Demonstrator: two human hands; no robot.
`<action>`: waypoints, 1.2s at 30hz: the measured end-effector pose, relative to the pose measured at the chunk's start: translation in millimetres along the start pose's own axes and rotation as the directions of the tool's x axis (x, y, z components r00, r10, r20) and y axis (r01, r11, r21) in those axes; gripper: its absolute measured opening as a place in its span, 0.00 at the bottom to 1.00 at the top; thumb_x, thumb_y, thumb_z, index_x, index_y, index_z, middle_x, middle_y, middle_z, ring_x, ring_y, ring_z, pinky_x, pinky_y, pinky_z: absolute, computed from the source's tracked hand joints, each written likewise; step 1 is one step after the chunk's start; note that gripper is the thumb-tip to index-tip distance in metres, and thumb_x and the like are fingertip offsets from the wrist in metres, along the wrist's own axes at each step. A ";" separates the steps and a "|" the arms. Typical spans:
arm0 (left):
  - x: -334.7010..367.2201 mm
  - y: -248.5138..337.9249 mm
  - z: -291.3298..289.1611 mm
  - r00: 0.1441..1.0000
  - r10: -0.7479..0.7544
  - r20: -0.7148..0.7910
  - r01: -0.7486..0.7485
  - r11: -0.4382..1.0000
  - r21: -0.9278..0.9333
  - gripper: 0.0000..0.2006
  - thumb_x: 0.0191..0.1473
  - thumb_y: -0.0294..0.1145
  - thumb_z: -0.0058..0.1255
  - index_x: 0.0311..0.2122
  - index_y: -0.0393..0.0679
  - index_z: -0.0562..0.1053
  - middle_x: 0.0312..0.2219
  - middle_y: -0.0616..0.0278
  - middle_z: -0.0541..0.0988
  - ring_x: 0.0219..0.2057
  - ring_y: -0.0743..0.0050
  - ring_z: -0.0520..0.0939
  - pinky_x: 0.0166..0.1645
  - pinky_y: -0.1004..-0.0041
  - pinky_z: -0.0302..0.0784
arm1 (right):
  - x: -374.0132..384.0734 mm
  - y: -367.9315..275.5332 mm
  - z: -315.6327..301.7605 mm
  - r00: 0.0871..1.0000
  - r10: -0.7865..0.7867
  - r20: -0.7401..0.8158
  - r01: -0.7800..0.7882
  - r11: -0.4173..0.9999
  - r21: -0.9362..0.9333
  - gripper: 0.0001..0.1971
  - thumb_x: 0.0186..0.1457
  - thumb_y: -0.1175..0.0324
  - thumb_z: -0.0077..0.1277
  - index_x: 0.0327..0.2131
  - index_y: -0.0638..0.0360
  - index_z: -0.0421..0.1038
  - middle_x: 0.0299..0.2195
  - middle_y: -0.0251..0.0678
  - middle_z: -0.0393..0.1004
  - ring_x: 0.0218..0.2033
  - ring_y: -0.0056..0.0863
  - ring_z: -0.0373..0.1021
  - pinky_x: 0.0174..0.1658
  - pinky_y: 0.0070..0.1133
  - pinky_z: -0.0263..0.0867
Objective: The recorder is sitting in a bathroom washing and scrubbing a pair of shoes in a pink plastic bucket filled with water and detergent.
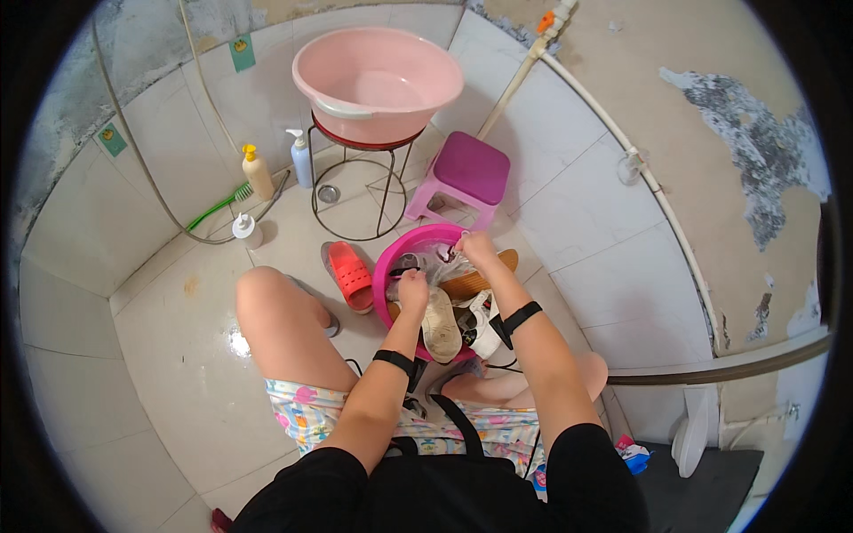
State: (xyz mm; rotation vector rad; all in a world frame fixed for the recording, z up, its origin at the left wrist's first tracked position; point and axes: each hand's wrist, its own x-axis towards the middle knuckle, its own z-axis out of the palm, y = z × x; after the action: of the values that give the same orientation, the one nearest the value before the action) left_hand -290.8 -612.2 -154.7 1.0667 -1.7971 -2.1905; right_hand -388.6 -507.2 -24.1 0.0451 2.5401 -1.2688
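Note:
A bright pink basin (383, 275) stands on the floor in front of me, filled with several shoes and sandals. Over its far side spreads a crumpled clear plastic bag (437, 268). My left hand (413, 290) is closed on the bag's near-left part, and my right hand (477, 250) pinches its edge near the basin's right rim. Below my left hand lies a worn beige shoe (441, 327), sole side apparently up. Beside it is a white shoe (481, 325), and a tan-soled sandal (466, 285) leans under my right wrist. My forearms hide part of the basin.
Left of the basin lies a red slipper (354, 277). Farther off, a large pale pink tub (378, 75) rests on a metal stand (384, 200), with a purple-topped stool (471, 169) to its right. Pump bottles (258, 173) and a green brush (216, 209) line the left wall.

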 end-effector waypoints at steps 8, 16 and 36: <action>-68.8 69.9 13.7 0.728 -0.502 0.468 0.684 0.582 -0.440 0.29 0.57 0.48 0.36 0.59 0.44 0.49 0.57 0.34 0.44 0.56 0.41 0.58 0.57 0.53 0.55 | -116.7 -111.0 -73.9 0.997 -0.038 -0.069 0.062 0.921 0.385 0.08 0.45 0.70 0.40 0.20 0.60 0.67 0.11 0.23 0.57 0.11 0.11 0.50 0.13 0.14 0.41; -61.7 59.8 11.4 0.657 -0.358 0.664 0.753 0.362 -0.549 0.37 0.54 0.45 0.43 0.59 0.35 0.40 0.57 0.49 0.43 0.60 0.48 0.46 0.61 0.50 0.44 | -165.3 -124.1 -61.4 0.992 -0.105 0.073 0.043 0.811 0.584 0.06 0.47 0.71 0.37 0.23 0.60 0.65 0.12 0.22 0.57 0.11 0.09 0.48 0.12 0.12 0.39; 7.6 71.2 18.0 0.665 -0.343 0.663 0.637 0.724 -0.264 0.08 0.54 0.24 0.31 0.31 0.38 0.66 0.18 0.62 0.68 0.16 0.77 0.65 0.21 0.76 0.64 | -115.0 -77.3 -55.1 0.951 -0.025 -0.308 0.247 0.662 0.708 0.06 0.49 0.74 0.37 0.28 0.62 0.66 0.17 0.29 0.64 0.14 0.13 0.55 0.16 0.12 0.48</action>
State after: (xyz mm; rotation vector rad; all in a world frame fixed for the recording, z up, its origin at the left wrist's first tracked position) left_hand -330.8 -622.0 -93.3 0.9137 -0.9833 -3.3748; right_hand -305.2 -498.9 99.2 0.2191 2.0437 -2.4420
